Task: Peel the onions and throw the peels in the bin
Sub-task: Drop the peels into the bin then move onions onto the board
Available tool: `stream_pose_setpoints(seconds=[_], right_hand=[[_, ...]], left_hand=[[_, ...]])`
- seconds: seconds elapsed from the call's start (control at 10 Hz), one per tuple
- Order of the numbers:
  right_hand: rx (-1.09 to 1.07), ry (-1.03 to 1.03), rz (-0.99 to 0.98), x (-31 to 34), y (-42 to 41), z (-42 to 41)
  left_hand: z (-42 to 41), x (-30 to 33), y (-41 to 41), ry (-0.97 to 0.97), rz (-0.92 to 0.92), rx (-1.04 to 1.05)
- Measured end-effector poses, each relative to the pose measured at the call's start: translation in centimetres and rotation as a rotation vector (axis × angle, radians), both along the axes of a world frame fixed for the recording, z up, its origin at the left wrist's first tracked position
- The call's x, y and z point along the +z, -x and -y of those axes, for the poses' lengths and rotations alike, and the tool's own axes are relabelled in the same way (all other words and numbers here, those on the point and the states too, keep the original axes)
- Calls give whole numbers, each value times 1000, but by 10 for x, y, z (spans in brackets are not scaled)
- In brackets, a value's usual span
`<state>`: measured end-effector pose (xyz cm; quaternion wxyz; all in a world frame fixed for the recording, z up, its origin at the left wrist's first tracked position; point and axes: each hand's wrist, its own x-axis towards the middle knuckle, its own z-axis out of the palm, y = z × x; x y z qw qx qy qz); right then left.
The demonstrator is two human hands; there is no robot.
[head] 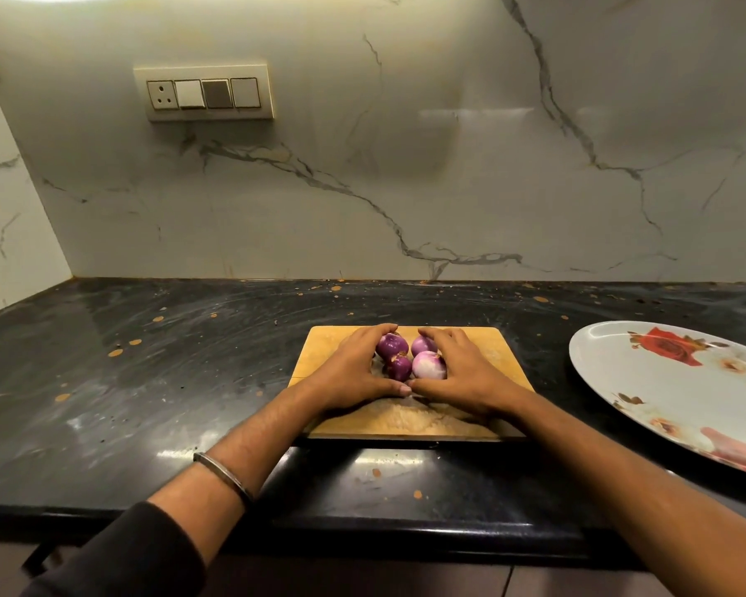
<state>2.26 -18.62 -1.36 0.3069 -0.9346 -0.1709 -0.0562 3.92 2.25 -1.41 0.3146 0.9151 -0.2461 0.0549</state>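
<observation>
Both forearms were bare, the left hand [354,372] side had a thin silver bangle [222,476] on the wrist and a dark sleeve [147,549] pushed up, right hand [466,374] wore nothing.

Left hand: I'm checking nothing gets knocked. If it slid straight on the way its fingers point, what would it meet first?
The left hand is cupped on the board, fingers curling right around the onions. Going on, it would press the onions first, probably into the right hand cupping their other side.
</observation>
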Motion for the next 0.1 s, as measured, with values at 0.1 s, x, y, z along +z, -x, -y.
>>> stream_pose_setpoints(seconds=[0.1], right_hand=[[-10,-24,-20,2,3,3]], left_hand=[[-1,0,0,14,-31,15]])
